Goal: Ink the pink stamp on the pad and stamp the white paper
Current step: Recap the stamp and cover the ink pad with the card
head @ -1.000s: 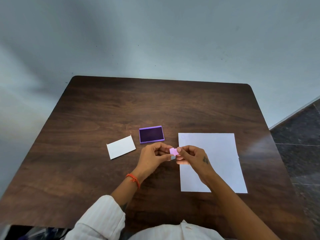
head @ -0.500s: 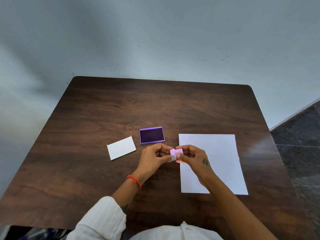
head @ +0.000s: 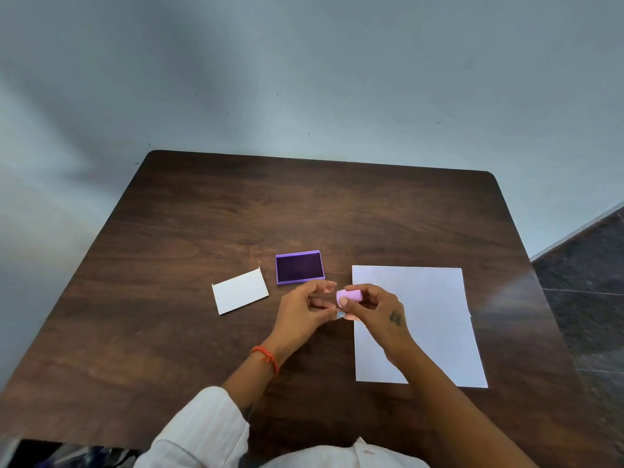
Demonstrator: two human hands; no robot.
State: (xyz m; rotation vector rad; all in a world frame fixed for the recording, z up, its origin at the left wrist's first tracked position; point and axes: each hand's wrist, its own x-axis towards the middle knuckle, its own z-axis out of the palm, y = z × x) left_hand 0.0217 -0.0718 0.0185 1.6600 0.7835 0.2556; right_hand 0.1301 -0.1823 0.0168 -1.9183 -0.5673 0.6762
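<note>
The dark wooden table [head: 202, 349] gives you a wide bare surface, with everything you need grouped near its middle, within easy reach of both arms. The white paper [head: 435, 298] lies flat to your right, its near portion partly covered by your right forearm; judging by its position, it sits there so the stamping hand can drop straight onto it. It looks unmarked where it shows, so nothing appears to be stamped yet. To your left lies a small white card [head: 240, 291], possibly the pad's lid, though that cannot be confirmed. Between card and paper sits the purple ink pad [head: 300, 267], open with its dark inked face up, just beyond your fingertips.

Your left hand [head: 304, 315] is loosely curled, fingers partly spread beside the stamp; whether it touches the stamp cannot be told. Your right hand [head: 378, 312] pinches the pink stamp [head: 349, 296] between thumb and fingers, holding it above the table at the paper's left edge, tipped on its side. That tilt suggests you are checking which face carries the design. Next, you would likely turn that face down and press it on the pad.
</note>
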